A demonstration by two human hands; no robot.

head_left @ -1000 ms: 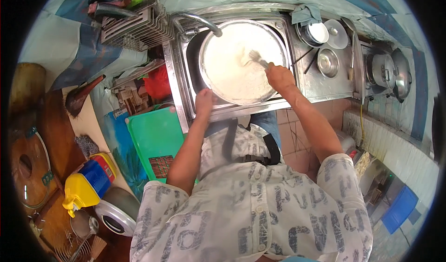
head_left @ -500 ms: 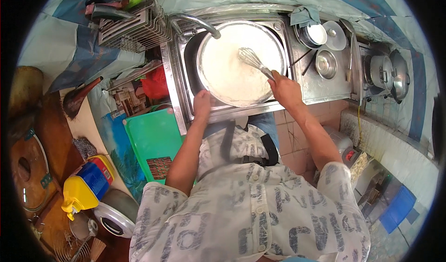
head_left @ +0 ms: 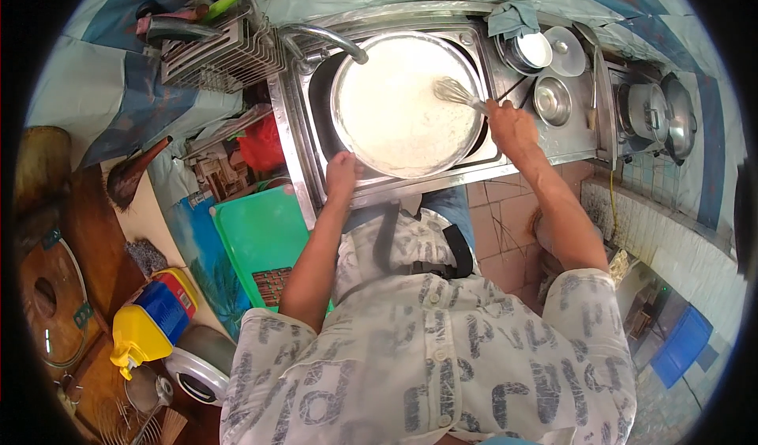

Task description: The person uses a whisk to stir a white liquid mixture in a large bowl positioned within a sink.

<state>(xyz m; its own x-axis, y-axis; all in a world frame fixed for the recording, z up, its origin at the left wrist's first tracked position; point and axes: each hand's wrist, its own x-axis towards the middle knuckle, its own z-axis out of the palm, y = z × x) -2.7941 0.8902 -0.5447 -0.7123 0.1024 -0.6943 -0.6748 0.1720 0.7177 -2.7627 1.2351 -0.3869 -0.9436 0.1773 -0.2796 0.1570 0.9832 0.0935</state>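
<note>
Well, right hand (head_left: 514, 129): grasping the whisk (head_left: 464, 97); low circles seem best.
Left hand (head_left: 343, 175): curled by the basin rim (head_left: 418, 174) ahead, hold unclear; bracing advisable.

Wire whisk (head_left: 459, 94) above white mixture (head_left: 395, 101)

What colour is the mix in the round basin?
The mix is creamy white, showing best in the head view, the only one.

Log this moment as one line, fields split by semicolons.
left hand: curled at near-left rim of metal basin; right hand: grips wire whisk; wires: at whitish mixture; basin: over steel sink
</note>
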